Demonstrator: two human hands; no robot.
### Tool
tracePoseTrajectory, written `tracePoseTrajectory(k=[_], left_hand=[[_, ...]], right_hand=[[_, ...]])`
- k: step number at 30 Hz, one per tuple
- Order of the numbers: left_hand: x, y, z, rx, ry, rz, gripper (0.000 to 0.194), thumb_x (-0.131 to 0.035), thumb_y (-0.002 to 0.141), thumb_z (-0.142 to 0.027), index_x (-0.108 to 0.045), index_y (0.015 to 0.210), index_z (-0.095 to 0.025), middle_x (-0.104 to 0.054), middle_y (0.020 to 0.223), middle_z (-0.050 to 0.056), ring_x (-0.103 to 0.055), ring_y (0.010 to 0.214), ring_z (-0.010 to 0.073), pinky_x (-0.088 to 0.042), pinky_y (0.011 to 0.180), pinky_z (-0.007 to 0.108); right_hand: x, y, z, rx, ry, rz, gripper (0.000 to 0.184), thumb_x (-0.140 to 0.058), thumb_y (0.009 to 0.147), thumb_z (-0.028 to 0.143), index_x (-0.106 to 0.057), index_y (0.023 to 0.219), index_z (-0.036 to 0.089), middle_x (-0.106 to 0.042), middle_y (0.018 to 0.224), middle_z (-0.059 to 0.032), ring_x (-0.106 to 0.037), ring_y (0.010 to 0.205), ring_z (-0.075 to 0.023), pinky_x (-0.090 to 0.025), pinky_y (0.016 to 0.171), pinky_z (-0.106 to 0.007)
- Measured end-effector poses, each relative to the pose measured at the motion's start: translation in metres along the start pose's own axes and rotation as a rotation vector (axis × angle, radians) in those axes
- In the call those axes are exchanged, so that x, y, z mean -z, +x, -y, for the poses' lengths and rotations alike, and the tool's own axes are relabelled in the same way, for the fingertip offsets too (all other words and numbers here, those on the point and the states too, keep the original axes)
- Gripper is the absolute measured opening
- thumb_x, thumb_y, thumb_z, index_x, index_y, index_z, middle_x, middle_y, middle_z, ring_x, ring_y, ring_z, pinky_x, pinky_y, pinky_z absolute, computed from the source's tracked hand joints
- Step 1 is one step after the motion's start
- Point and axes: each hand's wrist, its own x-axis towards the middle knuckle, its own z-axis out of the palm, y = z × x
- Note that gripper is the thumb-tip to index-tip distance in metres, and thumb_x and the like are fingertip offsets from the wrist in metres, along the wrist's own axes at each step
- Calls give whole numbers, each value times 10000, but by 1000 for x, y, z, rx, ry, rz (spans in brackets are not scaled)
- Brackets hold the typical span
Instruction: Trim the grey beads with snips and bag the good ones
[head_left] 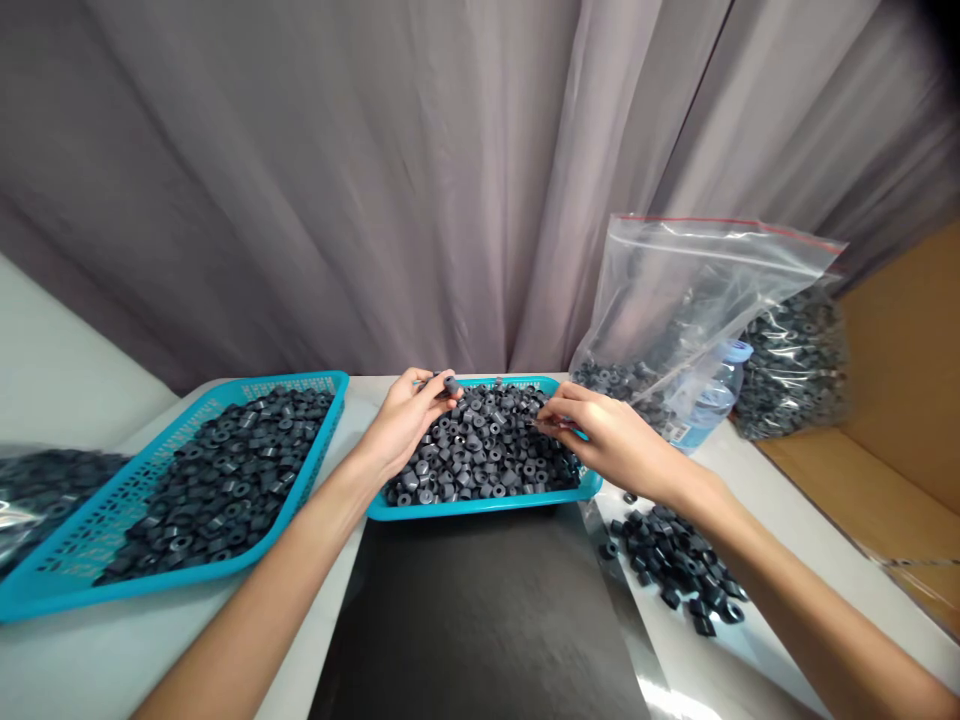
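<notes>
My left hand [407, 415] is closed around a small dark grey ring-shaped part [451, 385], held between thumb and fingers above the left rim of the middle blue basket [480, 508]. That basket is filled with a heap of like dark parts [480, 450], short cylinders with a hole through them. Over its right side, my right hand [589, 425] has its fingertips pinched together just above the heap. What sits between those fingertips, if anything, is too hidden to make out.
A larger blue basket [300, 500] of similar parts stands left, beside a plastic bag [45, 490] of them. To the right are a loose pile [679, 560], an upright zip bag [675, 290], a water bottle [709, 395], a filled bag [795, 365] and a cardboard box [907, 400].
</notes>
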Motion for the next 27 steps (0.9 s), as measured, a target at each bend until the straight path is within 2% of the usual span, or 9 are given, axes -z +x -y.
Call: tracePoseTrajectory(k=[3,7,15,18,22,27], left_hand=[[7,-1,-3,85,-69,2,207,-704,829,-247,-517,772,-179,-693,784,31,-670,802,134,-520,899,318],[15,-4,-6,197,-109,40,173,-738,787,-167,-565,789,-156,-724,842,73,-703,856,174,-532,922,351],[17,-5,-10,260,-192,109,60,-639,819,-119,-655,873,-139,-700,781,61,-671,754,156,-569,744,300],[11,-8,-14,280,-264,120,79,-630,838,-164,-690,846,-113,-662,764,55,-628,699,123,-551,645,223],[-8,-21,-19,334,-390,125,116,-605,858,-142,-699,806,-97,-628,822,60,-580,671,78,-450,475,124],[-32,-40,-17,402,-498,159,153,-587,883,-92,-691,771,-100,-623,843,72,-553,644,48,-364,389,69]], right_hand=[[1,-1,3,-5,-7,12,157,-471,985,164,-619,1004,212,-602,1056,-38,-619,901,-162,-457,814,-281],[1,-1,5,-7,-10,34,163,-474,978,151,-621,1003,215,-606,1058,-34,-620,902,-162,-453,801,-277],[0,0,6,4,-6,55,181,-460,971,129,-619,993,212,-610,1066,-36,-621,883,-153,-447,790,-268],[1,-1,8,-1,-2,57,171,-471,974,138,-623,993,213,-609,1065,-36,-622,884,-153,-449,789,-266],[2,-2,7,10,21,30,159,-474,992,182,-629,1001,217,-613,1047,-36,-616,884,-157,-446,812,-276],[10,-1,7,66,224,-53,138,-527,989,264,-650,1021,209,-631,1002,-38,-585,838,-149,-439,772,-258]])
